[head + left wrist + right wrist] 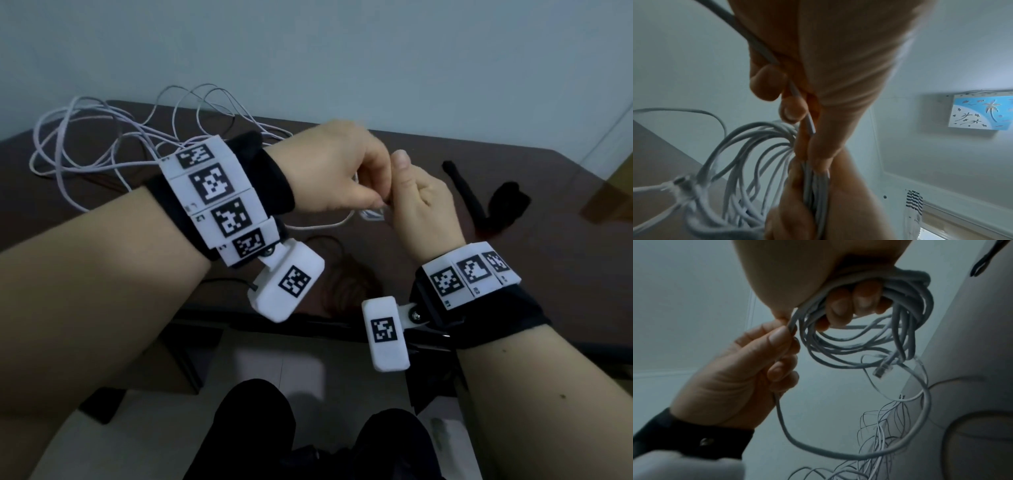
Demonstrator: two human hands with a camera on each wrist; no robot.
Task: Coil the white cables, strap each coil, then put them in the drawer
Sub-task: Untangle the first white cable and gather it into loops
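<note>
Both hands meet above the dark brown desk point(445, 274): your right hand point(423, 209) clenches the coiled white round cable point(869, 344) to keep its loops together, while your left hand point(339, 168) pinches its free length, apparently feeding another loop.

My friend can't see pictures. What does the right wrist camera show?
The right hand grips a coil of white cable, while the left hand pinches the strand feeding it. A clear plug dangles below, with more loose cable behind.
</note>
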